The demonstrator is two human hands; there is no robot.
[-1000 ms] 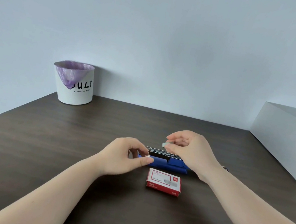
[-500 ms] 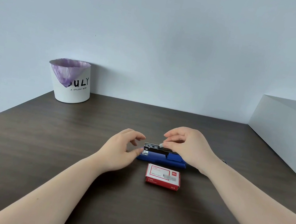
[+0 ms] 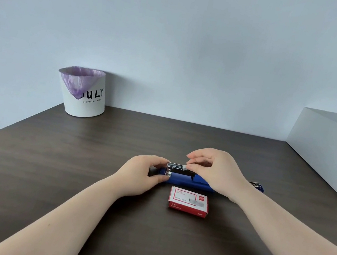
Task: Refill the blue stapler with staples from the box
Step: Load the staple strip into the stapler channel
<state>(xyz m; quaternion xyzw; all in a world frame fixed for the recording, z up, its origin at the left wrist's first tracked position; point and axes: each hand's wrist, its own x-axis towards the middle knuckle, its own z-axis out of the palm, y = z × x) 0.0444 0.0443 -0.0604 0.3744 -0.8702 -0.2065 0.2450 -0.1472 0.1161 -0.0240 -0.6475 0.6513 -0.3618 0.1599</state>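
Head view: the blue stapler lies opened flat across the dark wood-grain table, w/ its metal magazine raised at the left end and the flipped-back top arm reaching right past the wrist. The left hand is pinched narrow on the stapler's left end, steadying it. The right hand holds a short silvery staple strip between thumb and forefinger, its tip at the magazine's open channel.

Step in hand, prob.: loading the strip. Next calls for lining the strip up w/ the channel, sliding it in, then swinging the top shut.

The red-and-white cardboard staple box sits just in front of the stapler, looks closed. Materials: glossy blue plastic body, bright steel rail, matte table. A white bin w/ a purple liner stands far left by the wall; a plain white box sits right.
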